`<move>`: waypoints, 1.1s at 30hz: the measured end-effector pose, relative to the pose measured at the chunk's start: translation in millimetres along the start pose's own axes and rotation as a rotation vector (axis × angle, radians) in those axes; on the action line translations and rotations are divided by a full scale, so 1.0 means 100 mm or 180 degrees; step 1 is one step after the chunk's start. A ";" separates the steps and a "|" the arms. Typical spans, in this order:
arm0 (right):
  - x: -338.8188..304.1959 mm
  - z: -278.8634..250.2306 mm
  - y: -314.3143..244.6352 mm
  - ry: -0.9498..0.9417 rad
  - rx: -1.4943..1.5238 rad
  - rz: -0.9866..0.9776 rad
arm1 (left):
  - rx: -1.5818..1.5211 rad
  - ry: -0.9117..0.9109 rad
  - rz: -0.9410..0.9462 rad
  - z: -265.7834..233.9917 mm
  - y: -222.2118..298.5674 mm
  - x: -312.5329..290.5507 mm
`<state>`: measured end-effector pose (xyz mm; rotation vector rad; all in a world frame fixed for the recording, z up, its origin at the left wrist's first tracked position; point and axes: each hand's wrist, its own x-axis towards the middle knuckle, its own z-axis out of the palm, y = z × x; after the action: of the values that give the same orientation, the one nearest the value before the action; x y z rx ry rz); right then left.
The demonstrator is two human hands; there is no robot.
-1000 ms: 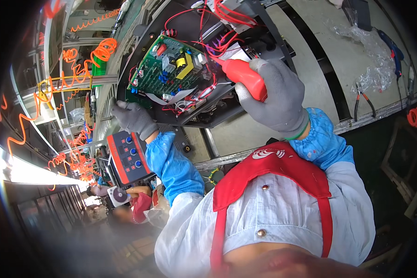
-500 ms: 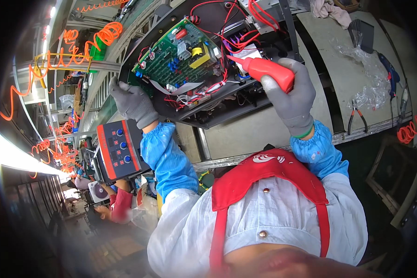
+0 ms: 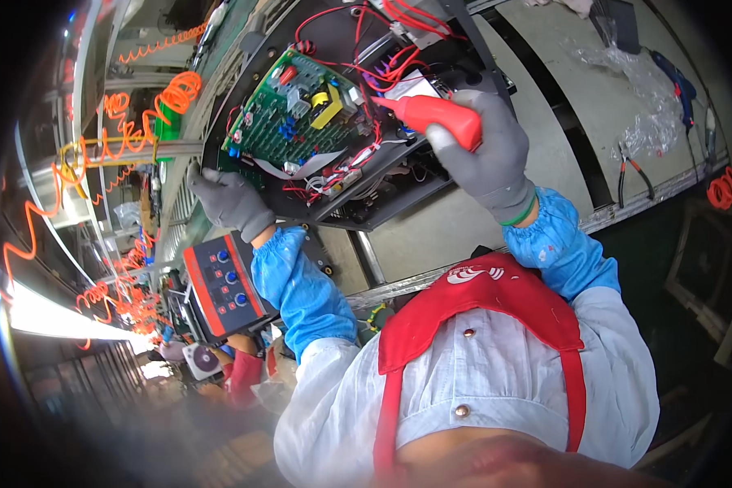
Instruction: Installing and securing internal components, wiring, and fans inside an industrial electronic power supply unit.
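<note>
Black housing (image 3: 407, 207): green circuit board (image 3: 289, 122), red wires (image 3: 403, 69) | right hand (image 3: 498, 154): clasping red bottle (image 3: 443, 120) | left hand (image 3: 236, 202): grip unclear

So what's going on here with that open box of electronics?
Someone wearing gray gloves has both hands at an open dark housing. The right hand grips a red squeeze bottle, its nozzle pointing in near the right edge of a green circuit board; whether it touches anything is unclear. The left hand is by the housing's left side, with no tool visible in it. A control panel with blue knobs sits left of that forearm.
</note>
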<state>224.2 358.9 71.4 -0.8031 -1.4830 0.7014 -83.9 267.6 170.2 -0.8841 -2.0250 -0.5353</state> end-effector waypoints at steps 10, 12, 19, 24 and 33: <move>-0.02 0.02 -0.13 -0.0010 -0.0461 -0.0567 | -0.0069 -0.0212 -0.0179 -0.06 0.12 0.01; -0.04 0.00 -0.14 -0.0001 -0.0486 -0.0604 | -0.0146 -0.0222 -0.0166 -0.06 0.11 0.01; -0.08 -0.03 0.02 0.0132 0.0036 -0.0076 | -0.0018 -0.0127 -0.0031 -0.05 0.07 0.00; -0.19 -0.05 0.21 0.0364 0.0679 0.0459 | -0.0062 -0.0133 -0.0062 0.02 -0.01 0.03; -0.24 -0.26 0.41 0.0490 0.1105 0.0911 | -0.0050 -0.0092 -0.0073 0.13 -0.14 0.07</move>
<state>253.7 362.0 26.0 -0.7862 -1.0780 1.0545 -104.3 269.5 167.7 -0.8835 -2.0620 -0.5547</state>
